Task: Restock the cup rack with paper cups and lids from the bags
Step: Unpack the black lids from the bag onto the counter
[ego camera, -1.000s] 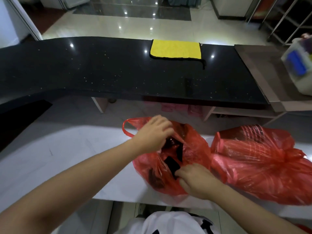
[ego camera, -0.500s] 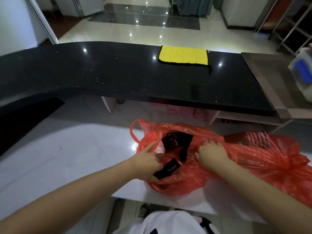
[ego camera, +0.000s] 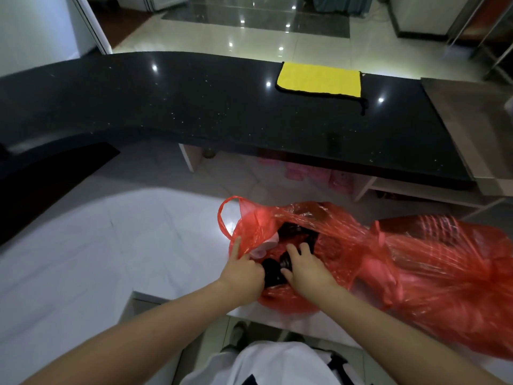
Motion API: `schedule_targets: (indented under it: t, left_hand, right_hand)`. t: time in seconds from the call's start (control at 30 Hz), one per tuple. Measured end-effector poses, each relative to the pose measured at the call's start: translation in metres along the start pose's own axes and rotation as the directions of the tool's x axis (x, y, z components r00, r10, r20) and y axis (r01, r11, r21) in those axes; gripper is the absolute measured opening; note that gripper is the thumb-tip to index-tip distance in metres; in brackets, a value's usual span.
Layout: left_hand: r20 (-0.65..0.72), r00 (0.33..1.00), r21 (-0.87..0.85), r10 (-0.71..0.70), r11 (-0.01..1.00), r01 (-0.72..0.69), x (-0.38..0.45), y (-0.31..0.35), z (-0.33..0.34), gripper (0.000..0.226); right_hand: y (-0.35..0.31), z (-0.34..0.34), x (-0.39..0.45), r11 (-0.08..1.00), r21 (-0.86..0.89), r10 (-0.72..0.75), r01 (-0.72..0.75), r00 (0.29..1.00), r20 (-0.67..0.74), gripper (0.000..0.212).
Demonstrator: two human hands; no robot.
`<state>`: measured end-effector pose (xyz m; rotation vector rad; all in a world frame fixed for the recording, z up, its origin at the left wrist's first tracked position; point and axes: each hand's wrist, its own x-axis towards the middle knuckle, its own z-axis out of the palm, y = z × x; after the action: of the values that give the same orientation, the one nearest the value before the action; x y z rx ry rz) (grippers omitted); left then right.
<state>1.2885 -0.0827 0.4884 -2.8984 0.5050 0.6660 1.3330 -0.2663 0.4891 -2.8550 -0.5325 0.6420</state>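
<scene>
An open red plastic bag [ego camera: 277, 226] lies on the white counter [ego camera: 111, 259] in front of me, with stacks of black lids [ego camera: 273, 272] inside. My left hand [ego camera: 244, 273] is at the bag's mouth, its index finger straight along the bag's left edge and its other fingers curled onto the black lid stack. My right hand [ego camera: 304, 269] reaches in from the right and grips the same stack. A second red bag [ego camera: 444, 262], tied shut and holding ribbed dark cups, lies to the right.
A black stone bar top [ego camera: 194, 107] curves across the far side, with a yellow cloth [ego camera: 319, 80] lying on it. A brown surface [ego camera: 472, 112] adjoins at the right. Something pale pink [ego camera: 263, 250] shows inside the open bag.
My right hand moved from the bag's right rim down into the opening onto the lid stack. My left hand stayed at the mouth, still on the lids.
</scene>
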Motion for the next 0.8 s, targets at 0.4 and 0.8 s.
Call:
schedule_targets:
  t: [0.4, 0.8]
  left_hand:
    - [0.139, 0.943, -0.485, -0.301, 0.810, 0.330, 0.010, 0.027, 0.008, 0.051]
    - [0.365, 0.896, -0.805, -0.252, 0.398, 0.440, 0.029, 0.029, 0.003, 0.056]
  right_hand:
    - [0.014, 0.009, 0.004, 0.958, 0.261, 0.110, -0.122, 0.992, 0.063, 0.079]
    - [0.026, 0.013, -0.001, 0.946, 0.317, 0.072, -0.073, 0.997, 0.013, 0.070]
